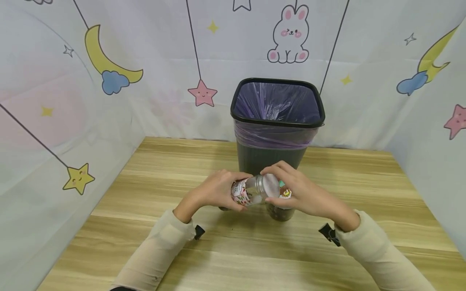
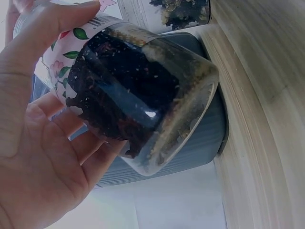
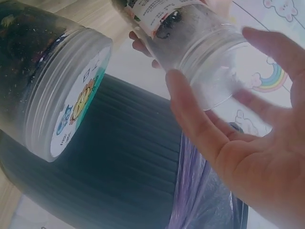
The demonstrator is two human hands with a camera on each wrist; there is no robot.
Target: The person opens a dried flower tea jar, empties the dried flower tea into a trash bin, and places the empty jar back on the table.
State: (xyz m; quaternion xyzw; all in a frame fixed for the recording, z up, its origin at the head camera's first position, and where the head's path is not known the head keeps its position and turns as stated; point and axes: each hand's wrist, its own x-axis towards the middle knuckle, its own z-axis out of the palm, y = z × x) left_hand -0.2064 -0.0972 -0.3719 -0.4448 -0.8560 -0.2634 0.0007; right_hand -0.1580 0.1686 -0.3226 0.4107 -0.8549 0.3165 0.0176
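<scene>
Jar (image 1: pixel 251 191) sits tilted: left hand (image 1: pixel 220 189) curls round its body, right hand (image 1: pixel 303 193) pinches the rim end (image 1: pixel 268 186) at 3 o'clock. Dark flakes (image 2: pixel 124 86) inside. Second dark-filled jar (image 1: pixel 281 214), 4 o'clock; purple-lined bin (image 1: pixel 273 155), 12.

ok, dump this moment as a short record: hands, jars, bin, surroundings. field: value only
left_hand: left hand grips held jar round its label
right_hand: right hand has fingers and thumb round its top end
held_jar: clear, tilted, dark dried contents toward the base; capped or not, cannot tell
second_jar: standing jar, dark contents, pale lid with cartoon sticker; in front of the bin
bin: dark bin, black rim, lined with purple bag
surface: wooden table
backdrop: pale cloth printed with bunny, stars, moons
</scene>
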